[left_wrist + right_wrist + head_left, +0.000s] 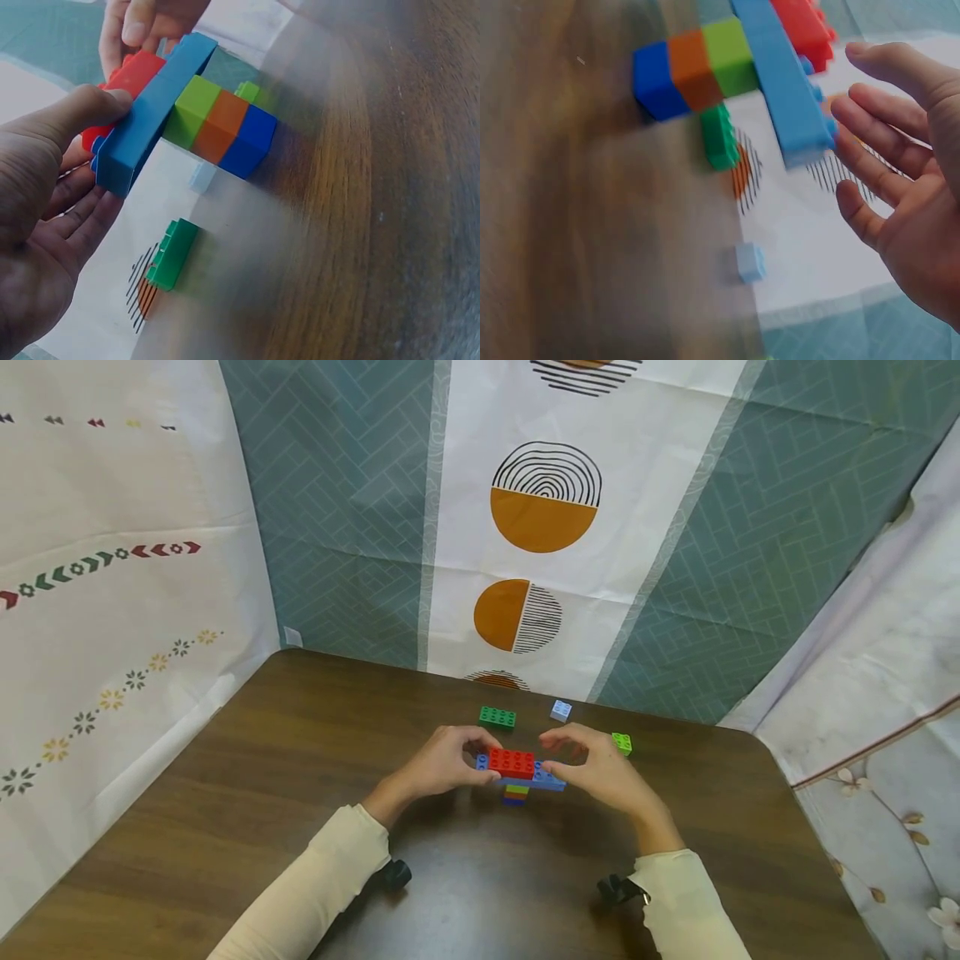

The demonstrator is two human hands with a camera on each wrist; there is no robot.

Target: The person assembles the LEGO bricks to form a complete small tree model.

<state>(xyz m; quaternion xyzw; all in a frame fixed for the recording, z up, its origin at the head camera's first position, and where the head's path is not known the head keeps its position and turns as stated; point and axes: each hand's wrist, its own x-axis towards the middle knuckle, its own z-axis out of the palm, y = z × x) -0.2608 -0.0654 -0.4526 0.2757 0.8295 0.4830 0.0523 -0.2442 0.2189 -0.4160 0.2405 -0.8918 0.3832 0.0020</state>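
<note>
A red brick (512, 763) lies on top of a long light-blue row (154, 105), across a short column of lime (193, 112), orange (220, 127) and dark-blue (249, 141) bricks. My left hand (442, 762) pinches the red brick at its left end, its thumb on the near side and fingers behind. Some of those fingers are hidden by the bricks in the left wrist view. By the right end is my right hand (600, 768), fingers spread and loosely bent, with a gap to the red brick in the right wrist view (915, 142).
Behind the build, a green brick (497, 717), a small pale-blue brick (560, 710) and a small lime brick (621, 743) lie on the brown wooden table (225, 827). Patterned cloth (345, 527) hangs along the table's back edge and both sides.
</note>
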